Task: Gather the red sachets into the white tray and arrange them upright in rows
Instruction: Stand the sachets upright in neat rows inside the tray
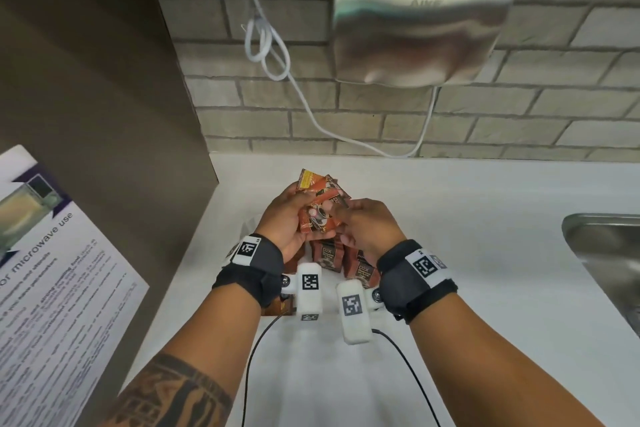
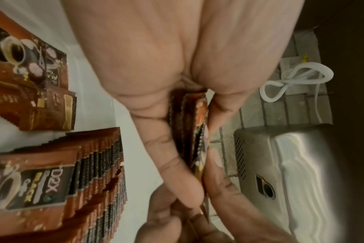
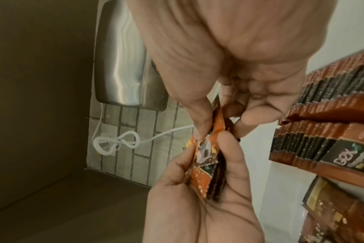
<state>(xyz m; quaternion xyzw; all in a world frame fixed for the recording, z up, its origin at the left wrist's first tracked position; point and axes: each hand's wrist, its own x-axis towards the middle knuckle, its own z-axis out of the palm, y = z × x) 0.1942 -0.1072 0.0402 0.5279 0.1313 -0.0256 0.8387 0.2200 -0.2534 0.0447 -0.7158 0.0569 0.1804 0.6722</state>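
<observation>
1. The left hand [image 1: 284,218] grips a fanned bunch of red sachets [image 1: 320,204] above the tray [image 1: 251,224], fingers curled round them.
2. The right hand [image 1: 367,225] pinches the top sachet of the bunch between thumb and fingertips.
3. Rows of sachets [image 2: 89,172] stand upright in the tray, below both hands.
4. Step in hand, as I judge it: squaring the bunch before loading.
5. Next calls for aligning the edges, then lowering the bunch upright beside the standing rows without toppling them.

Steel hand dryer [image 1: 420,24] on brick wall [image 1: 519,121]; sink [image 1: 602,246] at right.
</observation>
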